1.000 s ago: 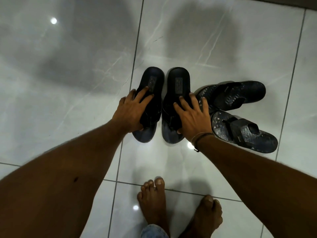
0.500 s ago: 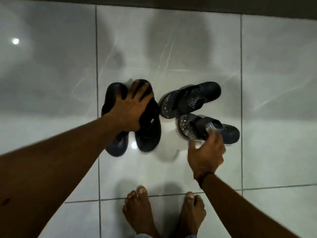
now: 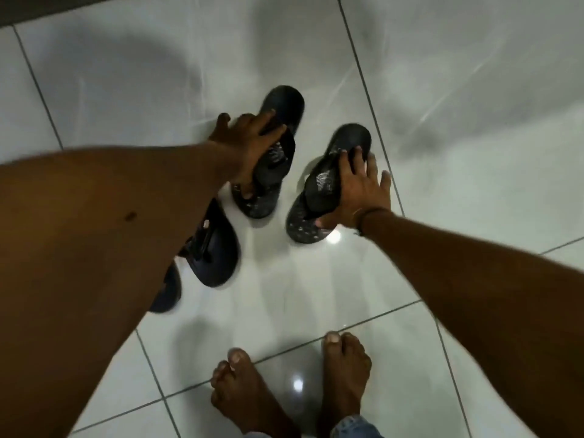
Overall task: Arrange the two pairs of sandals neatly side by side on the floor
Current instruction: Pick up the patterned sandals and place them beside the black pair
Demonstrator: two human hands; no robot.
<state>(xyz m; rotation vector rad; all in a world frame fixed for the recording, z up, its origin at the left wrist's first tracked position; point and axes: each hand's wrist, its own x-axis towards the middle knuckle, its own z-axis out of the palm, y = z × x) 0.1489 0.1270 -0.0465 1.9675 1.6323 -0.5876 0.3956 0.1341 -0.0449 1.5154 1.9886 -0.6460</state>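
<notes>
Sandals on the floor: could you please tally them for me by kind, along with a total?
Patterned-sole sandals: 2, one under the left hand at, one under the right hand at.
Plain dark sandals: 2, one at, one mostly hidden by the left arm at.
Total: 4 sandals.

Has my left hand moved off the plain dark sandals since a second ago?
Yes. The left hand now grips a patterned sandal, beyond the plain pair.
</notes>
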